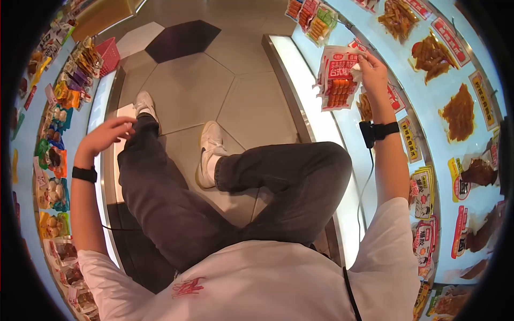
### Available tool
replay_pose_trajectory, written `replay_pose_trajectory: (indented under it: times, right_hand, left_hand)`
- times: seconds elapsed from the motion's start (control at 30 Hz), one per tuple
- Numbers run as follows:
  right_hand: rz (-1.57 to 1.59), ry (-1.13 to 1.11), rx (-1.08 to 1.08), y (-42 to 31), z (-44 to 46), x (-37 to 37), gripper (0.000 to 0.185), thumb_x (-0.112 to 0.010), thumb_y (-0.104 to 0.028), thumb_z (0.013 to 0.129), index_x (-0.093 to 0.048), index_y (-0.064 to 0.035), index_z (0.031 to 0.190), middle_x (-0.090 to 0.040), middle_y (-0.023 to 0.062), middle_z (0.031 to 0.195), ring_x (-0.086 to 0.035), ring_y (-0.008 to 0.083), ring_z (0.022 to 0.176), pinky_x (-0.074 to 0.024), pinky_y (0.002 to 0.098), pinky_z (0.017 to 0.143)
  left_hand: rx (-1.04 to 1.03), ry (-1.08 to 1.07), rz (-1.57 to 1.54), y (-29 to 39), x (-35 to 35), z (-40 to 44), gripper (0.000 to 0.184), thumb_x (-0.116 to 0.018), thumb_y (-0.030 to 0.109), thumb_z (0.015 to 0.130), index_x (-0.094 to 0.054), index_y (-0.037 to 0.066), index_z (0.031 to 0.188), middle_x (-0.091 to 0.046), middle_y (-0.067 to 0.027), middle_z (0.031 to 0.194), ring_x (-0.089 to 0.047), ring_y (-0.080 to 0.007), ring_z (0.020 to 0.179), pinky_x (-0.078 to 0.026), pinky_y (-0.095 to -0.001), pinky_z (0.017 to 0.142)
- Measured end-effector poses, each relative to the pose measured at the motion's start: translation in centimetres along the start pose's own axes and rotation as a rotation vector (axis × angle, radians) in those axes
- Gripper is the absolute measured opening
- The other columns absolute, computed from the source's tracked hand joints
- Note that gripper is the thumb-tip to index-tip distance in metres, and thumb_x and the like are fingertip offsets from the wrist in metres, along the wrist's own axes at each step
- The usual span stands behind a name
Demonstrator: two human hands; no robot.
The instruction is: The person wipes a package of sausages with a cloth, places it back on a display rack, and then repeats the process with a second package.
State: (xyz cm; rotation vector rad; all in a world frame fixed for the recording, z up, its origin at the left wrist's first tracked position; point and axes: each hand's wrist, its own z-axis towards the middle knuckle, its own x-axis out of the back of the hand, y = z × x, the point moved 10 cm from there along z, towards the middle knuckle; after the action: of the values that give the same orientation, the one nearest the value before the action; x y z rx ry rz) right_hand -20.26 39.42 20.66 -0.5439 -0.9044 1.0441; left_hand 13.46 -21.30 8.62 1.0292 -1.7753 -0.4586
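My right hand [373, 77] is closed on the top edge of a red and white packet of sausages [338, 85], held up at the lit shelf on the right. Small orange-brown sausages show through the packet's lower part, and red lettering covers its upper part. Behind it, similar packets [317, 22] hang on the same shelf. My left hand [110, 135] is off to the left, in front of the other shelf, with its fingers loosely stretched and nothing in them. Both wrists wear dark bands.
Shelves of packaged snacks [58, 160] line the left side. On the right, a tall printed panel [458, 115] with food pictures curves beside hanging yellow and red packets [423, 192]. A pink basket [108, 55] stands at the far left. My bent legs extend over the tiled floor [195, 96].
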Motion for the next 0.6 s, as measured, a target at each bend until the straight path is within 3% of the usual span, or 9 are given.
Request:
replay_pose_trajectory:
  times: [0.07, 0.17, 0.23, 0.37, 0.43, 0.5, 0.53, 0.6]
  right_hand:
    - [0.034, -0.071, -0.101, 1.2, -1.1, -1.6, 0.027, -0.065, -0.019, 0.094, -0.071, 0.0013, 0.11, -0.072, 0.0043, 0.093, -0.063, 0.0088, 0.085, -0.0486, 0.023, 0.076]
    - [0.044, -0.107, -0.171, 6.3, -1.4, -1.5, 0.026, -0.066, -0.016, 0.094, -0.07, 0.0022, 0.112, -0.071, 0.0049, 0.095, -0.063, 0.0081, 0.084, -0.0496, 0.0227, 0.074]
    - [-0.058, -0.198, -0.181, 7.5, -1.7, -1.8, 0.027, -0.065, -0.017, 0.094, -0.069, 0.0028, 0.112, -0.071, 0.0049, 0.095, -0.063, 0.0086, 0.083, -0.0497, 0.0231, 0.074]
    - [-0.291, -0.364, -0.327, 10.8, -3.1, -4.4, 0.023, -0.065, -0.016, 0.094, -0.069, 0.0039, 0.105, -0.069, 0.0043, 0.088, -0.061, 0.0093, 0.078, -0.0489, 0.0244, 0.069]
    - [-0.361, -0.483, -0.395, 16.4, -3.5, -6.4, 0.021, -0.063, -0.015, 0.092, -0.07, 0.003, 0.101, -0.067, 0.0052, 0.079, -0.059, 0.0107, 0.071, -0.0483, 0.0276, 0.064]
    - [-0.504, -0.503, -0.421, 19.8, -4.1, -8.5, 0.024, -0.064, -0.019, 0.09, -0.07, 0.0009, 0.101, -0.069, 0.0108, 0.078, -0.062, 0.0176, 0.07, -0.0502, 0.0332, 0.067]
    - [-0.504, -0.465, -0.385, 23.8, -3.6, -9.1, 0.025, -0.063, -0.021, 0.09, -0.07, 0.0004, 0.102, -0.07, 0.0164, 0.083, -0.067, 0.0251, 0.075, -0.0516, 0.0369, 0.072]
    - [-0.565, -0.367, -0.274, 24.6, -2.2, -10.6, 0.025, -0.06, -0.02, 0.092, -0.069, -0.0007, 0.104, -0.071, 0.0214, 0.09, -0.068, 0.0358, 0.085, -0.0524, 0.0394, 0.078]
  left_hand:
    - [-0.054, -0.032, -0.094, 2.3, 1.1, 5.0, 0.045, -0.054, 0.044, 0.098, -0.06, 0.013, 0.131, -0.067, -0.0025, 0.108, -0.063, -0.0131, 0.097, -0.048, -0.0271, 0.083]
    - [-0.128, 0.061, 0.186, 5.5, 3.7, 14.3, 0.044, -0.055, 0.042, 0.098, -0.061, 0.008, 0.125, -0.066, -0.0047, 0.104, -0.062, -0.0152, 0.09, -0.049, -0.0297, 0.077]
    - [-0.338, 0.071, 0.363, 8.9, 3.5, 20.0, 0.041, -0.057, 0.039, 0.096, -0.064, 0.003, 0.116, -0.065, -0.0052, 0.094, -0.061, -0.0147, 0.084, -0.05, -0.0315, 0.075]
    - [-0.44, 0.104, 0.368, 12.3, -1.2, 27.0, 0.04, -0.056, 0.036, 0.096, -0.064, 0.002, 0.114, -0.067, -0.0109, 0.096, -0.063, -0.0222, 0.085, -0.051, -0.0351, 0.077]
    - [-0.531, 0.072, 0.392, 12.8, -5.3, 28.4, 0.038, -0.055, 0.035, 0.096, -0.065, 0.002, 0.113, -0.068, -0.0142, 0.098, -0.064, -0.0267, 0.087, -0.051, -0.0372, 0.079]
    - [-0.56, -0.107, 0.404, 12.2, -10.9, 27.9, 0.033, -0.056, 0.029, 0.096, -0.064, 0.001, 0.112, -0.068, -0.0172, 0.101, -0.065, -0.0292, 0.091, -0.051, -0.0386, 0.082]
    - [-0.579, -0.192, 0.429, 11.9, -13.4, 27.2, 0.034, -0.056, 0.03, 0.096, -0.065, 0.002, 0.112, -0.069, -0.0176, 0.102, -0.065, -0.0301, 0.093, -0.051, -0.0393, 0.083]
    - [-0.572, -0.358, 0.441, 11.0, -17.3, 25.6, 0.035, -0.056, 0.031, 0.096, -0.065, 0.002, 0.113, -0.07, -0.0179, 0.103, -0.066, -0.0312, 0.095, -0.051, -0.0401, 0.085]
